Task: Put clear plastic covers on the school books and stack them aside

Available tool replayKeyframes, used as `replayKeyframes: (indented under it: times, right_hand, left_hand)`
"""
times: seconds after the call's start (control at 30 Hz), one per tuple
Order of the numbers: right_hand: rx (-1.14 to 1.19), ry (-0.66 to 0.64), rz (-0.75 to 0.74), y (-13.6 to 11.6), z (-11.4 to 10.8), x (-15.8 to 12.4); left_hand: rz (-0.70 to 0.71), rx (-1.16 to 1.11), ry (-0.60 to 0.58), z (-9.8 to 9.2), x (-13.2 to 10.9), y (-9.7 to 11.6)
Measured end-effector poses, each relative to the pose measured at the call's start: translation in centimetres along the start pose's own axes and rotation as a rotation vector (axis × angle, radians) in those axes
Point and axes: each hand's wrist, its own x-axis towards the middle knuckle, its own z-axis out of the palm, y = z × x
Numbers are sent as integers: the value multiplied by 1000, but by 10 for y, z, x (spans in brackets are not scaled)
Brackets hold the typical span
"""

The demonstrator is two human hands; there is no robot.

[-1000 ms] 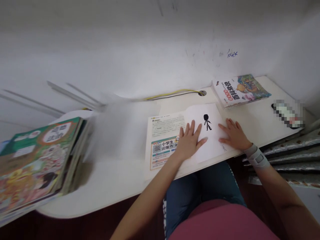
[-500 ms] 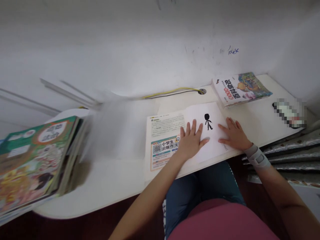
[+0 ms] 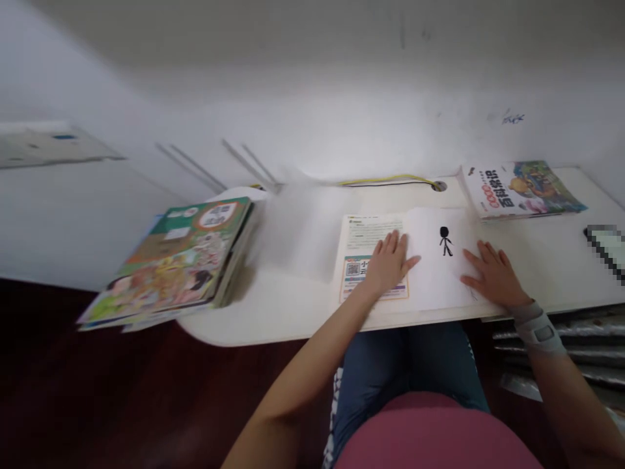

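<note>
A white sheet of paper (image 3: 434, 280) with a black stick figure drawn on it lies in front of me. It rests beside or over a printed page (image 3: 374, 228) with Chinese text and a QR code; whether the two are joined I cannot tell. My left hand (image 3: 389, 260) lies flat with fingers spread, across the printed page near the sheet's left edge. My right hand (image 3: 495, 273) rests palm down at the sheet's right edge, fingers apart, with a grey band on its wrist. Neither hand grips anything.
Left on the white desk (image 3: 273, 319) is a stack of colourful books (image 3: 180, 260), jutting past its edge. Beside it lies a blurred translucent sheet (image 3: 303, 228). More books (image 3: 522, 189) and a pixelated phone-like object (image 3: 608, 247) lie right. A yellow cable (image 3: 381, 179) enters a desk hole.
My view has swung left, so the desk and its things sit further right in the picture. My left hand has shifted slightly left on the pages; my right hand stays at the sheet's edge.
</note>
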Motion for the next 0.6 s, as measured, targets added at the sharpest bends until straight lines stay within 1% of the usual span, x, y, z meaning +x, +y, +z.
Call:
replayKeyframes:
  times: [0.13,0.23,0.33,0.43,0.53,0.6]
  right_hand:
    - [-31,27,-14,4,4,-1]
    - [-37,36,-16,6,6,-2]
    - [-39,32,-19,8,9,-2]
    - [-44,4,-8,10,10,-1]
    - [-53,-4,14,6,2,-1]
    - [-71,32,19,-4,-8,-3]
  left_hand:
    - [-211,51,16,-9,-23,-59]
    - [-314,32,38,-12,-41,-88]
    - [-333,-1,70,-12,-53,-101]
    - [-304,-22,73,-13,-58,-110]
    - [-257,-6,73,-15,-58,-117]
    - [-236,8,82,-17,-58,-121]
